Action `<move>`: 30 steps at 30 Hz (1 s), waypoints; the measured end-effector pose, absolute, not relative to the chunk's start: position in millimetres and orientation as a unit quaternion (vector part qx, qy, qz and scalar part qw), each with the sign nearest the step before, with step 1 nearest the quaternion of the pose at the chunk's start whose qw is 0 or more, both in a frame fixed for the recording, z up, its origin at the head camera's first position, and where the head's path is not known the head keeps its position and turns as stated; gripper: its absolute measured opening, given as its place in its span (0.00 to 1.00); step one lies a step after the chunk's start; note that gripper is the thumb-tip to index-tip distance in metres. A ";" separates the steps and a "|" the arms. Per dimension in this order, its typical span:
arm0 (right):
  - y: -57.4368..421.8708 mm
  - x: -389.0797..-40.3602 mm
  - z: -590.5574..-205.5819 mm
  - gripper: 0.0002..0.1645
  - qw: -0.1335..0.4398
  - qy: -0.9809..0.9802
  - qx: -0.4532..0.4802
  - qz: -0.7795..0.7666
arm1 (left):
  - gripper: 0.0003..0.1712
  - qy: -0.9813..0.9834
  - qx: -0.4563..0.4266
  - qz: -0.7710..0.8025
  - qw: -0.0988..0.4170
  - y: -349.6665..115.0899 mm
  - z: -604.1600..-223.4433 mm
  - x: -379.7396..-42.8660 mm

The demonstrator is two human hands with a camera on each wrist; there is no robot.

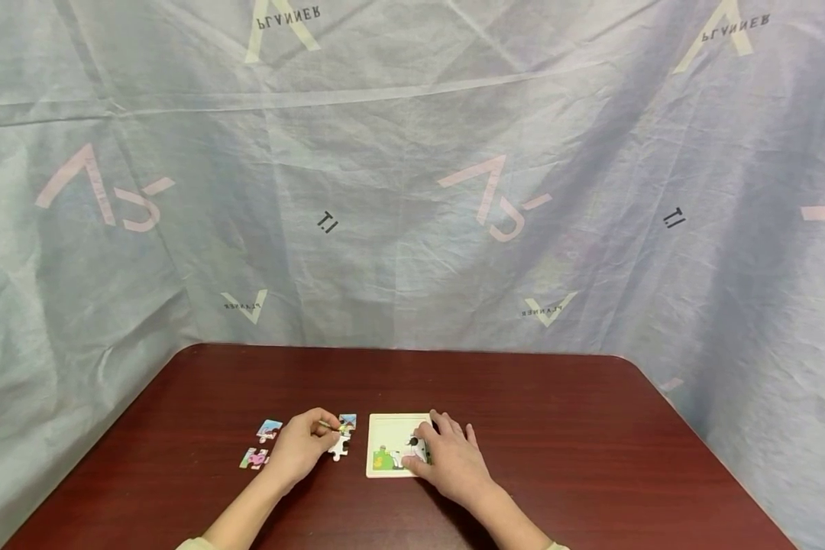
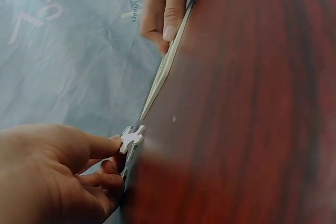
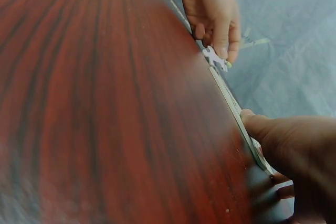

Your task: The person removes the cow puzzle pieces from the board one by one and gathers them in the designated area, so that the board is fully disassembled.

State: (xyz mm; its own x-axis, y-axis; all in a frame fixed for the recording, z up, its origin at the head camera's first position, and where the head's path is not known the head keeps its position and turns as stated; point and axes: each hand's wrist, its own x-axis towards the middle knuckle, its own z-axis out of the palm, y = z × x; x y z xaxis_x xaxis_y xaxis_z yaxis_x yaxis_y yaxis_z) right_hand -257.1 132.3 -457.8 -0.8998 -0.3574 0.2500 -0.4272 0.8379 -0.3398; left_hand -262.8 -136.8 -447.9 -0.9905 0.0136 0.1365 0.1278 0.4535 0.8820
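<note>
Between thumb and fingertips, my left hand [image 1: 301, 449] pinches a small jigsaw piece [image 1: 340, 448], mostly white with rounded knobs. The piece [image 2: 132, 139] also shows at the fingertips in the left wrist view and as a pale shape in the right wrist view. To its right lies a square cream puzzle tray [image 1: 370, 447], with a green and white picture along its lower part. My right hand [image 1: 455, 461] rests over the tray's right side, thumb and forefinger on the picture, other fingers spread past the right edge. It hides part of the picture.
A blue jigsaw piece [image 1: 347, 419] lies just beyond my left fingertips. Left of that hand are another blue piece [image 1: 270, 429] and a pink and green piece [image 1: 254, 458]. The dark red table [image 1: 557, 428] ends against a grey printed cloth [image 1: 399, 252].
</note>
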 end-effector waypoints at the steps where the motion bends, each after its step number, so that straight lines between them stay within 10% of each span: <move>1: 132.6 -257.2 -457.8 0.25 0.088 -0.954 0.206 0.197 | 0.05 -0.853 -0.039 -0.517 0.057 -138.6 -447.8 -261.9; 30: 131.4 -258.1 -459.1 0.27 0.088 -0.955 0.194 0.207 | 0.05 -0.919 -0.020 -0.382 0.094 -180.9 -437.4 -247.8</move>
State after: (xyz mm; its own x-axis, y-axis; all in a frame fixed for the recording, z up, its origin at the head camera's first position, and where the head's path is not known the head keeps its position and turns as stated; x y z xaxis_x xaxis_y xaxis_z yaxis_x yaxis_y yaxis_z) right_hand -258.1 131.4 -459.1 -0.9091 -0.3351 0.2476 -0.4075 0.8388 -0.3611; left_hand -247.8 -180.9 -437.4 -0.9814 -0.0351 0.1889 0.1089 0.7081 0.6977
